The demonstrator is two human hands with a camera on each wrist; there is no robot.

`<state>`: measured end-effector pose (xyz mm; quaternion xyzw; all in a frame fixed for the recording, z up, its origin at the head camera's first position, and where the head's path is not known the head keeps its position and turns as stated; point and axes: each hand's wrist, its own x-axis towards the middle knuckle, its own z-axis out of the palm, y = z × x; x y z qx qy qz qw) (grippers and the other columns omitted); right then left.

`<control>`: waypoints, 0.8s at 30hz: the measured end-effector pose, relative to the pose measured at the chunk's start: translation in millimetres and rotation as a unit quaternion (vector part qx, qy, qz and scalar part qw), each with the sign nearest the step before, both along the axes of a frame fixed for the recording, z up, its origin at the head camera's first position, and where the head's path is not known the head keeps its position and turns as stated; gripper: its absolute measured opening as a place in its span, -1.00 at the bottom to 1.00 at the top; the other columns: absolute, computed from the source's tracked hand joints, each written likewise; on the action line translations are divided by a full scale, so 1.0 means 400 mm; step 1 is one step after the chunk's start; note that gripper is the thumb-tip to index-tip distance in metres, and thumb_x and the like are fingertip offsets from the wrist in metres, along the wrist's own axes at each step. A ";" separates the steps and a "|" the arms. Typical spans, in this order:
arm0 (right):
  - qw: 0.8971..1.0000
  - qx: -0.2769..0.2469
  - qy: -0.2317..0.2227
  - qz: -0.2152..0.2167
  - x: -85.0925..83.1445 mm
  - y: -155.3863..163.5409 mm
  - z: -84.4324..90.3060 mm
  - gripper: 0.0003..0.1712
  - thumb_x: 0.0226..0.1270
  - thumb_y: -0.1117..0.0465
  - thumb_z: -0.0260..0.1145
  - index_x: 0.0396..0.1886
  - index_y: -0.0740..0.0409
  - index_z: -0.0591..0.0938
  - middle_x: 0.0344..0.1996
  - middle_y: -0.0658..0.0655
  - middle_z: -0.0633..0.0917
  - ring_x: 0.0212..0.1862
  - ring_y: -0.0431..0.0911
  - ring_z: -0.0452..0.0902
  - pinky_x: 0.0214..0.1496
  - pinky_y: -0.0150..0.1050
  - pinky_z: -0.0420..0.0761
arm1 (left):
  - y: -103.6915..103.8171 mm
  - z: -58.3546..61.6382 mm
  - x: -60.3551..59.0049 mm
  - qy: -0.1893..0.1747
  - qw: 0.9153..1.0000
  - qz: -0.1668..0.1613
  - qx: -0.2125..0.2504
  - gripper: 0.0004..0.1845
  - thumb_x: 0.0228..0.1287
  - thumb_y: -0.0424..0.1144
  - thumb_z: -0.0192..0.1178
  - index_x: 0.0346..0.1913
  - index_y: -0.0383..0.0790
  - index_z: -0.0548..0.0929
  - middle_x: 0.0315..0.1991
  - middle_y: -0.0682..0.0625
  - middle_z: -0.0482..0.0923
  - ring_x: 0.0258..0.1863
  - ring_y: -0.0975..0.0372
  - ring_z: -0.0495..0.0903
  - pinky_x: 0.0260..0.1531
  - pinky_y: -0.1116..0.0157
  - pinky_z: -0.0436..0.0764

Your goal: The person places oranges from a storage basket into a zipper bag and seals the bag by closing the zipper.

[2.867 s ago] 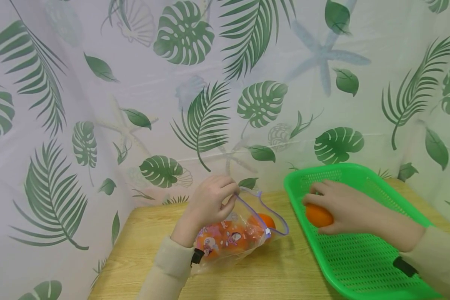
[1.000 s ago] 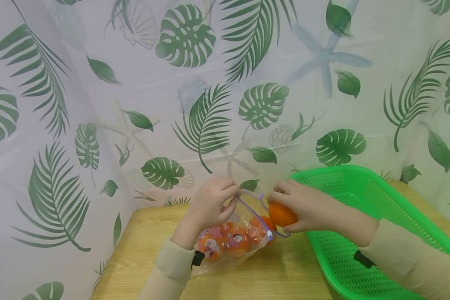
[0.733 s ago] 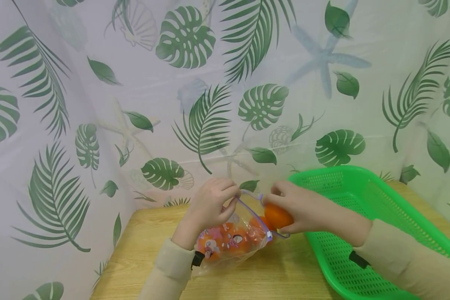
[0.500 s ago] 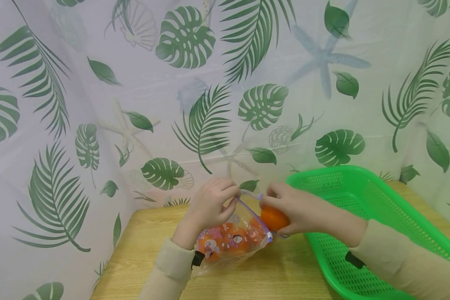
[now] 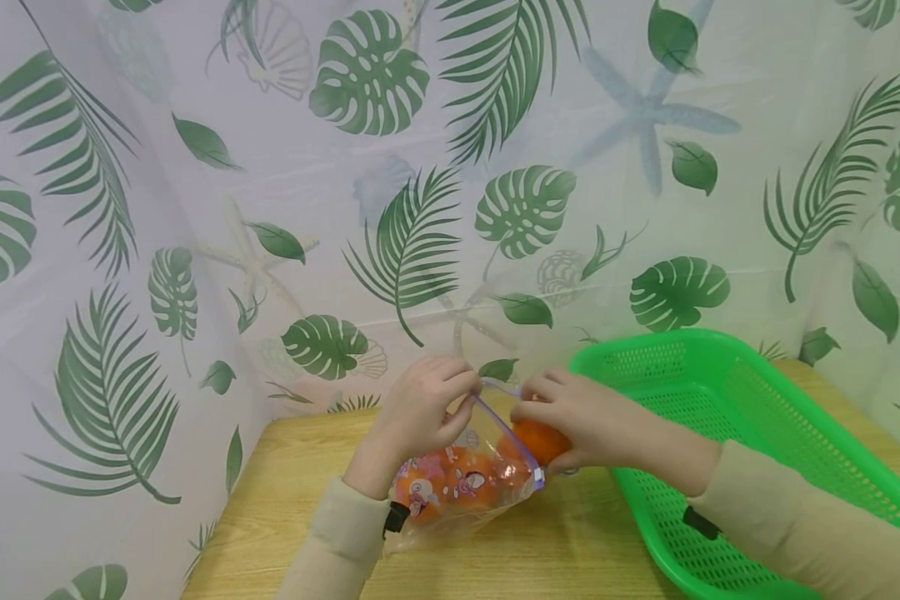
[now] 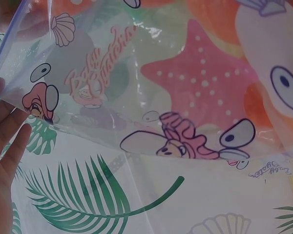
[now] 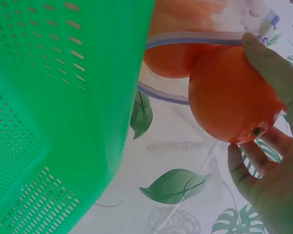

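Observation:
A clear zip bag (image 5: 461, 483) printed with cartoon sea creatures lies on the wooden table (image 5: 540, 550), with oranges inside. My left hand (image 5: 423, 408) pinches the upper rim of its mouth and holds it open. My right hand (image 5: 581, 421) grips an orange (image 5: 537, 439) at the bag's mouth. In the right wrist view the orange (image 7: 232, 95) sits against the bag's purple zip rim (image 7: 195, 39), another orange (image 7: 173, 58) behind it. The left wrist view shows the printed bag film (image 6: 185, 92) close up and fingers (image 6: 7, 141) at its edge.
A green perforated plastic tray (image 5: 727, 467) sits on the right of the table; no fruit shows in it. A curtain with green leaf prints (image 5: 420, 208) hangs close behind and to both sides. The table's left front part is bare wood.
My right hand lifted the orange out of the green tray and carried it left to the bag's mouth. My left hand kept the bag's rim pinched in place.

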<state>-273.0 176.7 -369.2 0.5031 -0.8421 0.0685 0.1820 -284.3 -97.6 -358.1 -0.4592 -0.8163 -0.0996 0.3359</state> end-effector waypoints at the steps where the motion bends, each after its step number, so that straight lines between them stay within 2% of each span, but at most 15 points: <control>1: 1.000 0.000 0.002 0.001 -0.001 -0.001 -0.002 -0.20 -0.22 -0.13 0.82 0.08 -0.09 0.68 -0.01 0.01 0.65 -0.01 -0.05 0.52 -0.02 -0.10 0.71 | 0.000 0.000 0.000 0.000 1.000 -0.001 0.000 -0.91 0.27 -0.34 0.25 -0.25 -0.12 0.73 -0.28 0.09 0.72 -0.21 0.19 0.72 -0.08 0.24 0.69; 11: 0.999 -0.024 -0.006 0.020 -0.009 -0.009 -0.010 -0.18 -0.18 -0.01 0.82 0.17 -0.06 0.68 0.01 0.07 0.60 0.00 -0.05 0.55 0.00 -0.16 0.70 | -0.001 0.001 -0.001 0.002 1.000 -0.002 0.003 -0.90 0.27 -0.35 0.23 -0.26 -0.12 0.73 -0.29 0.08 0.71 -0.23 0.19 0.70 -0.09 0.24 0.69; 19: 0.997 -0.057 0.000 0.059 -0.011 -0.018 -0.007 -0.27 -0.11 0.10 0.81 0.12 -0.01 0.69 0.00 0.08 0.60 0.01 -0.05 0.58 -0.03 -0.24 0.74 | -0.001 -0.001 -0.002 0.017 1.000 -0.002 0.004 -0.93 0.25 -0.33 0.27 -0.27 -0.12 0.73 -0.31 0.09 0.71 -0.26 0.20 0.69 -0.12 0.25 0.69; 24: 0.998 -0.043 0.017 0.047 -0.011 -0.021 -0.005 -0.26 -0.15 0.05 0.82 0.11 -0.05 0.72 0.02 0.02 0.63 0.03 -0.07 0.56 0.00 -0.20 0.74 | -0.002 -0.001 0.000 0.011 1.000 0.003 0.000 -0.92 0.27 -0.33 0.26 -0.26 -0.11 0.73 -0.30 0.09 0.71 -0.25 0.20 0.69 -0.12 0.26 0.69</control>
